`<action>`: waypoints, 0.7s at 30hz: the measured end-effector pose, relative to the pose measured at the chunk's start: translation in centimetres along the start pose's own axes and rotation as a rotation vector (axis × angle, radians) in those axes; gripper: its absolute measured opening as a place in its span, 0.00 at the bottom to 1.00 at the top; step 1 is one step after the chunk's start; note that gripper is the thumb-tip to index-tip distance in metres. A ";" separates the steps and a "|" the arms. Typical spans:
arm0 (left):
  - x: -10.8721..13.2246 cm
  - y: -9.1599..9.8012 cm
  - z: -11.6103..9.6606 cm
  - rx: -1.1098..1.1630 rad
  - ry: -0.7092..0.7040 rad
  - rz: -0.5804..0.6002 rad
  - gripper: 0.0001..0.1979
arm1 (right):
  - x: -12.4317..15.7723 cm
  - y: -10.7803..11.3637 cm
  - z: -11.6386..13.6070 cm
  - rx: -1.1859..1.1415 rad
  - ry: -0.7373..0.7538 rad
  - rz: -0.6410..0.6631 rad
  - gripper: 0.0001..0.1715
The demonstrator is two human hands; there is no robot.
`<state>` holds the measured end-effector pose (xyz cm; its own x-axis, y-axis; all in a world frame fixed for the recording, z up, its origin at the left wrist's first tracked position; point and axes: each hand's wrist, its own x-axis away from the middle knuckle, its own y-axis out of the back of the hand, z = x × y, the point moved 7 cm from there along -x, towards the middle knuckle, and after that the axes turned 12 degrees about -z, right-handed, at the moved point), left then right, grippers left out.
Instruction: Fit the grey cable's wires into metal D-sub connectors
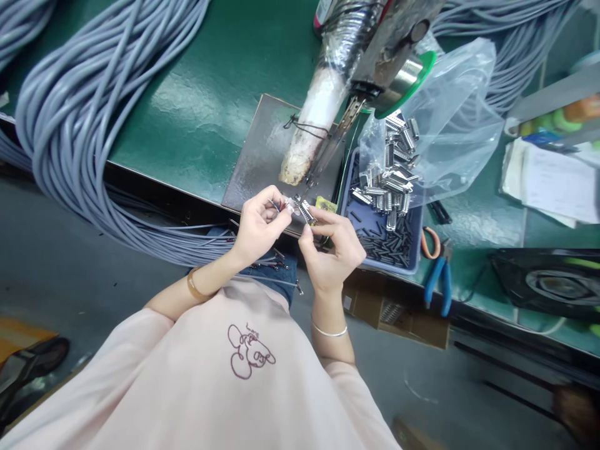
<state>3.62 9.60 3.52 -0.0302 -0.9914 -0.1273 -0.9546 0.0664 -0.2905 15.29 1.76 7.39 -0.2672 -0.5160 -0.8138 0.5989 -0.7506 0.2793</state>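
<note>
My left hand (259, 224) pinches the stripped end of a thin cable, whose coloured wires (280, 205) show at its fingertips. My right hand (334, 248) is closed on a small metal connector (305, 211) and holds it against those wire ends. Both hands meet at the near edge of the green bench (220, 94), just below the tip of a wrapped soldering tool (319, 119) that stands on a dark metal plate (262, 150).
A blue tray (412, 250) of metal connectors and small black sleeves sits right of my hands, with a clear plastic bag (459, 119) over it. Blue-handled cutters (438, 281) lie beside it. Thick grey cable coils (70, 112) hang at left. A solder spool (412, 75) stands behind the tray.
</note>
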 end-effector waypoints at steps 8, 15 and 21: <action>-0.2 0.0 -0.6 -0.024 -0.047 0.013 0.08 | -0.3 0.2 0.5 0.016 0.062 -0.026 0.10; 0.0 0.1 -0.1 -0.013 0.014 0.043 0.09 | 0.1 0.1 1.0 0.039 0.181 0.003 0.12; 0.3 0.1 0.2 -0.015 0.036 0.033 0.09 | 0.4 0.2 1.1 0.072 0.205 0.013 0.13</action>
<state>3.57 9.34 3.23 -0.0723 -0.9921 -0.1025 -0.9573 0.0979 -0.2719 14.47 0.99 7.67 -0.0962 -0.4370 -0.8943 0.5441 -0.7755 0.3203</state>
